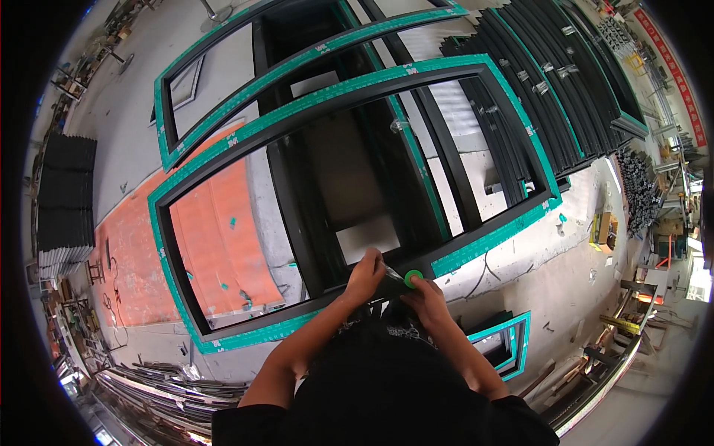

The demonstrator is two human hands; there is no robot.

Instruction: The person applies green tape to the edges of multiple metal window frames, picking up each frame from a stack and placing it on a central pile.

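Observation:
Both my hands are over the near rail of a large black window frame (256,318), whose outer edges carry green protective film. My right hand (427,302) is closed around a small roll of tape with a green core (413,279). Just to its left, the fingers of my left hand (366,276) are pinched on a short clear strip of tape (393,274) that stretches toward the roll. Along the near rail, the green film breaks off around my hands, where black surface shows. My fingertips partly hide the strip's ends.
A second green-edged frame (322,50) lies just beyond. Many black frames (550,82) are stacked at the far right, and another black stack (68,178) stands at the left. An orange mat (223,230) covers floor underneath. A small green-edged frame (519,343) is at my right.

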